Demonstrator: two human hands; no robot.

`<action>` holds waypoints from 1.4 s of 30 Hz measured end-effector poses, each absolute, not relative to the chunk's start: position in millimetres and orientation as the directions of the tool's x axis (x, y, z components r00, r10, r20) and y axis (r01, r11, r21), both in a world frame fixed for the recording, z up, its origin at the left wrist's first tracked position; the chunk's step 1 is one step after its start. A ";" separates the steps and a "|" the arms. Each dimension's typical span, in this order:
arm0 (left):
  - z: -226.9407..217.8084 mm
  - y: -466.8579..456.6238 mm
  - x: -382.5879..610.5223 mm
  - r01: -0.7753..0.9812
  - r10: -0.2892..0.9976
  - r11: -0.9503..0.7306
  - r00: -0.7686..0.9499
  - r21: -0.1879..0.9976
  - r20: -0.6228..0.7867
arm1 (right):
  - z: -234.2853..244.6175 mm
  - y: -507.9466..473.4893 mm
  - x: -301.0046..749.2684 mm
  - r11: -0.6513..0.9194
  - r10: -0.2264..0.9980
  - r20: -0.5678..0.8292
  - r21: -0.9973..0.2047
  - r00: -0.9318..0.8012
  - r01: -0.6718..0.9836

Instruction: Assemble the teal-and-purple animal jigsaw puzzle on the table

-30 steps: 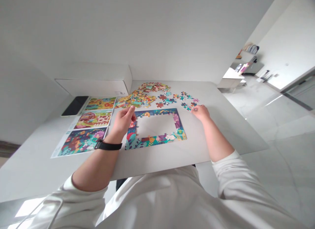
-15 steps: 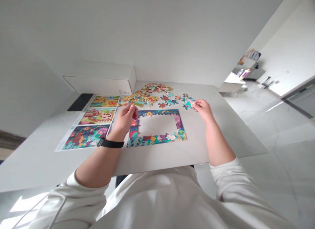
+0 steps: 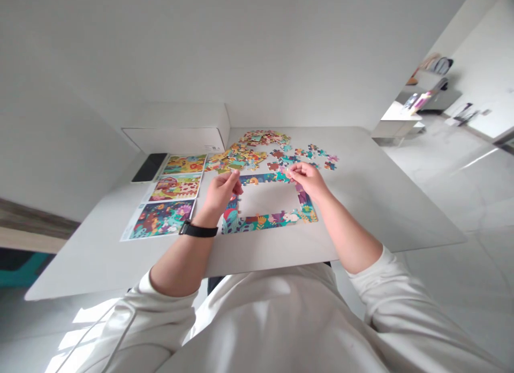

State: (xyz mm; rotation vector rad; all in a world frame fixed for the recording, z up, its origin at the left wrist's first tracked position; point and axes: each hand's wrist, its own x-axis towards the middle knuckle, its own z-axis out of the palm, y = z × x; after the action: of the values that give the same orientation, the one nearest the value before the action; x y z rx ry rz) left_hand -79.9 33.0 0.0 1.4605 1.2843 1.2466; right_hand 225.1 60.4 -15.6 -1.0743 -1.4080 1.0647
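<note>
A jigsaw puzzle border [image 3: 270,220] lies on the table, its colourful edge pieces joined around a bare middle. My right hand [image 3: 309,179] pinches a teal puzzle piece [image 3: 282,175] over the border's top right part. My left hand [image 3: 223,190] is closed, thumb against fingers, above the border's left side; whatever may be in it is hidden. Loose dark and teal pieces [image 3: 277,154] lie behind the border, and more are spread to the right [image 3: 313,151]. A yellow-green heap of pieces [image 3: 236,158] sits behind my left hand.
Farther back is another heap of pieces [image 3: 265,137]. To the left, a sheet with three printed pictures [image 3: 163,219] lies beside a black phone [image 3: 149,167]. A white box [image 3: 172,140] stands against the wall. The table's front edge [image 3: 273,269] runs close to my body.
My right hand has moved left with the teal piece, from the scattered pieces to the border's top right part. My left hand stays closed near the border's left side. The view has shifted.
</note>
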 end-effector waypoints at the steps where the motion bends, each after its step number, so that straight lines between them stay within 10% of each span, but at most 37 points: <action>1: 1.7 30.8 -77.1 0.191 0.987 -0.158 0.031 0.969 0.155 | -16.1 58.8 223.7 0.199 0.977 0.192 -0.977 -0.087 0.077; 20: 4.1 14.7 -54.6 0.351 0.957 -0.046 0.285 0.935 -0.060 | -25.4 38.4 190.8 0.266 0.933 0.212 -0.950 -0.293 0.161; 31: 11.9 11.2 -55.0 0.393 0.971 0.056 0.192 0.918 -0.141 | -11.2 30.2 202.0 0.705 0.708 0.545 -0.587 -0.450 0.398; 42: 9.9 11.6 -55.2 0.346 0.971 0.046 0.204 0.937 -0.123 | -8.9 27.8 202.1 0.727 0.686 0.501 -0.481 -0.527 0.489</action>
State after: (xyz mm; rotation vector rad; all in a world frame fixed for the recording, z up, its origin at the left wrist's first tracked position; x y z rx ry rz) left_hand -55.2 11.6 9.9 1.4857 1.3189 0.7937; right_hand 202.1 27.8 -8.9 -0.8844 -2.2371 0.3684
